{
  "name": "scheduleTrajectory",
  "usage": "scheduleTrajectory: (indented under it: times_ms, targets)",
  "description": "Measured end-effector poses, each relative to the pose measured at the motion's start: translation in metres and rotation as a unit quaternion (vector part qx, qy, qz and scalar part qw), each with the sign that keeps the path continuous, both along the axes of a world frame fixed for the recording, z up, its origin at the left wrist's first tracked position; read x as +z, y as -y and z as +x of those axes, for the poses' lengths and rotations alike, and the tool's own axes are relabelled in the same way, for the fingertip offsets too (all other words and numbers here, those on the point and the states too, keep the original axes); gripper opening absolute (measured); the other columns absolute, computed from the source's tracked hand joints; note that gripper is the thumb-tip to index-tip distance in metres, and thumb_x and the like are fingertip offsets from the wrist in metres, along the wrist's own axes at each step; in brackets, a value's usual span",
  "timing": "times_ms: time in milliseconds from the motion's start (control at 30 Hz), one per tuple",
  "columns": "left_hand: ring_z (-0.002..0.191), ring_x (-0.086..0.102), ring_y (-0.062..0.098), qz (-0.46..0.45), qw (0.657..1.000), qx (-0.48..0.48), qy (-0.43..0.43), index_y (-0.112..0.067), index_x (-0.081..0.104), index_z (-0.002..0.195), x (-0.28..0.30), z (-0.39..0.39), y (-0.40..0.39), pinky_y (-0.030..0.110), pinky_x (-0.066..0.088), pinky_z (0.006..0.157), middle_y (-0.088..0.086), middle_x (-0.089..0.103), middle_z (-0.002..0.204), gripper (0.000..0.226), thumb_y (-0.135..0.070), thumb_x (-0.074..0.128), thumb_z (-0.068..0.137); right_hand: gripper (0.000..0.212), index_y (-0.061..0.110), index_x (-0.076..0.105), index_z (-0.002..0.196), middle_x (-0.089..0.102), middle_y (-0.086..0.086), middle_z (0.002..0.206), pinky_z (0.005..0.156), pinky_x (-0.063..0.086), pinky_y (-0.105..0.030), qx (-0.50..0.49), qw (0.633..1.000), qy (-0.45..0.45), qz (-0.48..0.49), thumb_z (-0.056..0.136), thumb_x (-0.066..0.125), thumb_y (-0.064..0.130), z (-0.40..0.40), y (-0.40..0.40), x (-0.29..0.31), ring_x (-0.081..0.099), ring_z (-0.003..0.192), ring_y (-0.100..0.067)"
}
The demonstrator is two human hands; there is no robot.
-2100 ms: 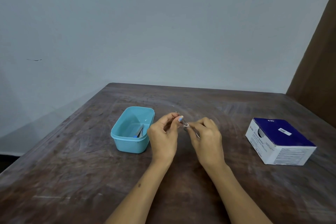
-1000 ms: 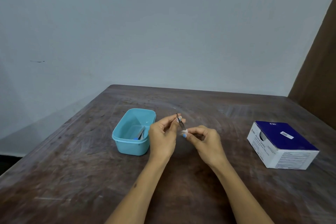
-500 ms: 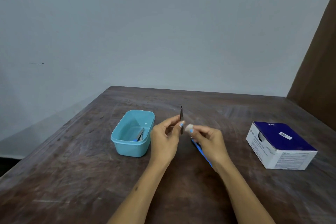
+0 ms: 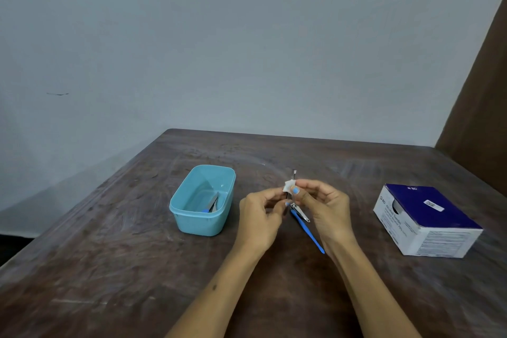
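My left hand [image 4: 260, 217] pinches a thin metal tool [image 4: 293, 174] that stands upright, its tip showing above my fingers. Pressed against the tool's shaft is a small white swab [image 4: 288, 185], pinched by my right hand [image 4: 326, 206]. Both hands hover above the middle of the brown wooden table [image 4: 137, 255]. Under them lie a metal nail clipper [image 4: 300, 212] and a blue stick [image 4: 308, 232].
A light-blue plastic tub [image 4: 201, 200] to the left holds metal tools. At the right stands a blue and white swab box [image 4: 428, 219]. A grey wall runs behind the table, and a brown panel stands at the far right.
My right hand has brought the white swab up onto the upright tool, and my left hand has lifted the tool higher. The clipper and blue stick have come into view beneath my hands.
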State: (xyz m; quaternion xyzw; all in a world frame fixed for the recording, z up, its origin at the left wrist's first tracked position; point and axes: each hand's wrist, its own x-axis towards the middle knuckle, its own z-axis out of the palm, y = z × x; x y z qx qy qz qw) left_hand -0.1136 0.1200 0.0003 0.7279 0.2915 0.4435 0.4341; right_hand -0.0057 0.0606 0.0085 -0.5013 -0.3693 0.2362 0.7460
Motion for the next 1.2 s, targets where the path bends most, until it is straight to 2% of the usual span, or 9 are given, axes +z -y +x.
scheduleTrajectory:
  times_ms: [133,267,333,533,700,867,1000,1067,1200]
  targets:
    - [0.078,0.069,0.006,0.012,1.000,0.003,-0.010,-0.015,0.071,0.105,-0.001,-0.001,-0.002,0.028,0.058,0.077,-0.003,0.074,0.088,0.025,-0.004,0.064,0.084,0.010,0.009,0.072,0.082,0.075,-0.003,0.080,0.064,0.054,-0.020,-0.001,1.000,0.018,-0.014,0.077,0.070,0.000,-0.001,-0.001,-0.001,0.071,0.077,-0.015]
    - [0.085,0.068,0.004,0.009,0.999,-0.016,-0.036,-0.017,0.070,0.108,-0.002,-0.001,-0.002,0.028,0.057,0.081,-0.007,0.073,0.092,0.026,-0.006,0.064,0.085,0.004,0.010,0.070,0.083,0.071,0.003,0.070,0.058,0.052,-0.016,-0.043,0.999,0.027,-0.001,0.081,0.069,0.006,-0.001,-0.001,0.000,0.064,0.062,-0.003]
    - [0.088,0.067,0.003,0.011,0.999,-0.018,-0.047,-0.017,0.068,0.110,-0.002,-0.001,-0.002,0.026,0.057,0.082,-0.007,0.072,0.096,0.027,-0.007,0.064,0.085,0.004,0.012,0.070,0.083,0.070,0.004,0.073,0.058,0.051,-0.017,-0.053,0.997,0.048,-0.003,0.083,0.068,0.009,0.000,-0.002,0.000,0.062,0.063,-0.002]
    - [0.081,0.068,0.004,0.011,1.000,0.008,-0.016,-0.017,0.069,0.108,-0.002,-0.003,-0.004,0.025,0.058,0.076,-0.004,0.073,0.090,0.027,-0.005,0.063,0.085,0.009,0.021,0.072,0.082,0.073,-0.004,0.080,0.078,0.055,-0.041,-0.028,0.987,0.136,-0.082,0.085,0.068,0.014,0.000,-0.008,-0.012,0.069,0.081,-0.024]
    - [0.083,0.069,0.008,-0.002,0.999,-0.006,-0.032,-0.014,0.071,0.105,-0.004,0.002,-0.002,0.032,0.058,0.080,-0.003,0.073,0.090,0.022,-0.008,0.064,0.085,0.013,0.020,0.069,0.080,0.072,-0.001,0.080,0.072,0.056,-0.035,-0.071,0.990,0.109,-0.063,0.087,0.064,0.010,0.000,-0.006,-0.009,0.067,0.078,-0.019]
    - [0.087,0.068,0.008,-0.004,1.000,0.002,-0.027,-0.016,0.069,0.107,-0.008,0.000,-0.005,0.034,0.057,0.081,-0.002,0.073,0.093,0.024,-0.006,0.060,0.087,0.009,0.020,0.069,0.081,0.072,0.004,0.074,0.073,0.056,-0.034,-0.061,0.983,0.145,-0.098,0.086,0.066,0.012,-0.003,-0.008,-0.015,0.068,0.075,-0.013]
    - [0.085,0.069,0.009,-0.031,0.999,-0.020,-0.018,-0.014,0.070,0.106,-0.007,0.003,-0.003,0.036,0.057,0.082,-0.001,0.073,0.093,0.022,-0.007,0.062,0.087,0.008,0.017,0.068,0.080,0.071,0.002,0.074,0.065,0.056,-0.029,-0.077,0.989,0.113,-0.053,0.086,0.066,0.012,-0.005,-0.006,-0.007,0.067,0.068,-0.012]
    - [0.087,0.069,0.010,-0.029,0.999,-0.025,-0.019,-0.014,0.069,0.108,-0.008,0.004,-0.002,0.036,0.057,0.083,-0.001,0.073,0.095,0.022,-0.008,0.062,0.087,0.008,0.016,0.067,0.079,0.070,0.001,0.070,0.060,0.055,-0.026,-0.081,0.991,0.097,-0.039,0.085,0.066,0.011,-0.005,-0.005,-0.006,0.066,0.062,-0.010]
    - [0.085,0.069,0.007,-0.015,1.000,-0.015,-0.007,-0.014,0.069,0.107,-0.008,0.003,-0.003,0.032,0.058,0.081,-0.002,0.073,0.093,0.024,-0.004,0.059,0.088,0.007,0.015,0.068,0.078,0.072,-0.001,0.071,0.062,0.053,-0.025,-0.074,0.988,0.123,-0.063,0.083,0.069,0.011,-0.006,-0.006,-0.011,0.068,0.066,-0.013]
